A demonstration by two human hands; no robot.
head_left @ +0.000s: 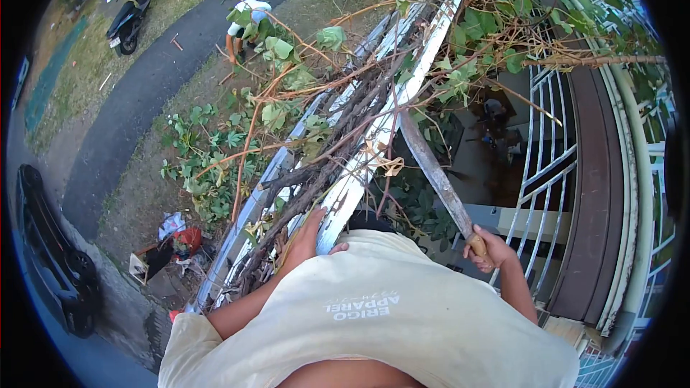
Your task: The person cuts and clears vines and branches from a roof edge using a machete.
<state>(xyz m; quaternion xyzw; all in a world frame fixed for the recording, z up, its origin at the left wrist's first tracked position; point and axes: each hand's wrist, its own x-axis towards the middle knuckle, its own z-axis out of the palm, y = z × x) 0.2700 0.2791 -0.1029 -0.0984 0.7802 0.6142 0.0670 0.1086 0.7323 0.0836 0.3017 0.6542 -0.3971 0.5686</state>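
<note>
The hands were apart. The right hand was closed around the wooden handle of a machete, whose long, worn blade slanted up and away toward a white beam with peeling paint; whether its tip touched the beam could not be told. The left hand lay on the near part of the beam, thumb and fingers spread, beside dark woody stems; how firmly it held could not be told. The stems ran along the beam, with thin reddish vines and green leaves tangled over and beside them. White metal bars stood to the right, next to a brown roof edge. Below on the left, another person bent over near a curved path, with a motorcycle beyond it and a black car nearer.
</note>
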